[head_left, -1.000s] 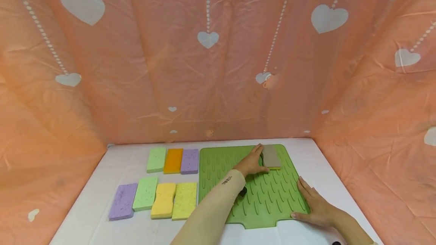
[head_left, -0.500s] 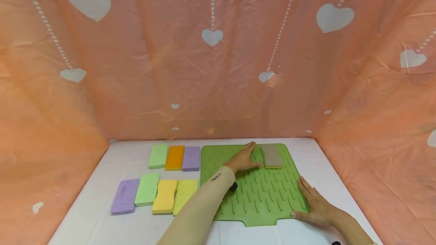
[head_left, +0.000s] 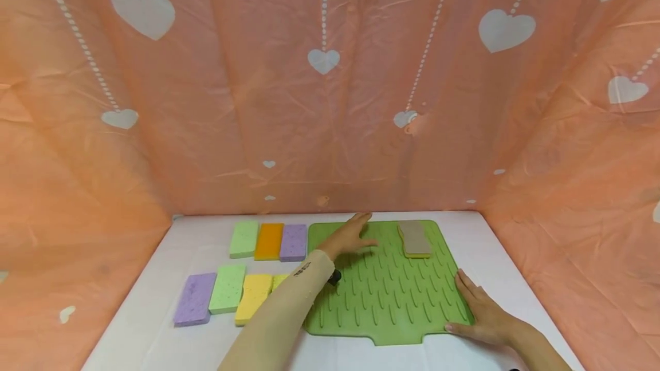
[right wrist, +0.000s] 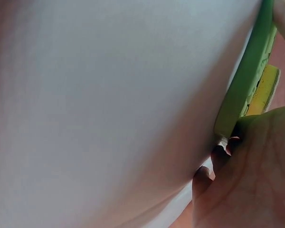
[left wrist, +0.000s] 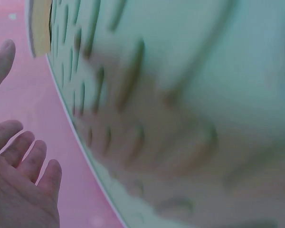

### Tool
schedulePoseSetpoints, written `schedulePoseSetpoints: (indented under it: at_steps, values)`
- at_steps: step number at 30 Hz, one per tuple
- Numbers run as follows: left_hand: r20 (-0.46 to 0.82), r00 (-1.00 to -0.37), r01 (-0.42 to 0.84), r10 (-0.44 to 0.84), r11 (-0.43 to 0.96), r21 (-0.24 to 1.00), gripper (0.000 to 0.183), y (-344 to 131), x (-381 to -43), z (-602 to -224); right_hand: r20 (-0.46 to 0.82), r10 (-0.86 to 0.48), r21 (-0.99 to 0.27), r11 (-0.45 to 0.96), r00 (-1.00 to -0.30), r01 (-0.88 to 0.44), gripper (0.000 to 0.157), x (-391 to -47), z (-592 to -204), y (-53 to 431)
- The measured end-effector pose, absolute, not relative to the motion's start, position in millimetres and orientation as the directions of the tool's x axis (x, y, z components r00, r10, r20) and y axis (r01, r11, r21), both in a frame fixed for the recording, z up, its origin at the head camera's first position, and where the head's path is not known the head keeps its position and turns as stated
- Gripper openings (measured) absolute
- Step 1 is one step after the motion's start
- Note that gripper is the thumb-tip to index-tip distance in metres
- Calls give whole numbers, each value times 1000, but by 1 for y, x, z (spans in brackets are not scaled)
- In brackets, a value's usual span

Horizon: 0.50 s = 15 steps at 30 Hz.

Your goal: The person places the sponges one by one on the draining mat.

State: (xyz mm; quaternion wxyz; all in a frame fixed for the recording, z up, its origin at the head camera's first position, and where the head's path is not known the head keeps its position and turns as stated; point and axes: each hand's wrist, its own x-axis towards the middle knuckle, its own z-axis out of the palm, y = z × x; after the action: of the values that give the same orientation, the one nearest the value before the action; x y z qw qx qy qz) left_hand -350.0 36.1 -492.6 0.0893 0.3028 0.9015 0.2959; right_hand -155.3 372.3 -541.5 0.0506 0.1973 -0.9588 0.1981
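A green ridged mat [head_left: 384, 291] with a short tab lies on the white table. Near its far right corner sits a wavy-sided sponge [head_left: 415, 238], grey on top and yellow below. My left hand [head_left: 346, 237] hovers over the mat's far left part, fingers spread, holding nothing. In the left wrist view that hand [left wrist: 23, 185] shows its palm, well apart from the sponge [left wrist: 41, 28]. At the mat's right edge rests my right hand [head_left: 482, 314], fingers along the side and thumb at the near corner. The right wrist view shows its fingertips [right wrist: 221, 156] beside the mat's rim [right wrist: 240, 95].
Left of the mat, a back row has a light green sponge [head_left: 244, 240], an orange one [head_left: 268, 242] and a purple one [head_left: 293, 243]. The front row has purple [head_left: 195, 299], green [head_left: 227, 289], yellow [head_left: 254, 296] and partly hidden lime [head_left: 279, 280] sponges. Orange curtains surround the table.
My left hand has let go of the grey-topped sponge and moved left across the mat, away from it. My right hand stays at the mat's right edge. The head view has shifted slightly.
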Motion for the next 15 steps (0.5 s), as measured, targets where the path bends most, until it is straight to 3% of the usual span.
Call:
schedulePoseSetpoints:
  at_steps: [15]
  values:
    - [11,-822,485,570,689,539,88,-42,-351,-473,125,-345,-409,836,-930,-365,112,-156,-539,371]
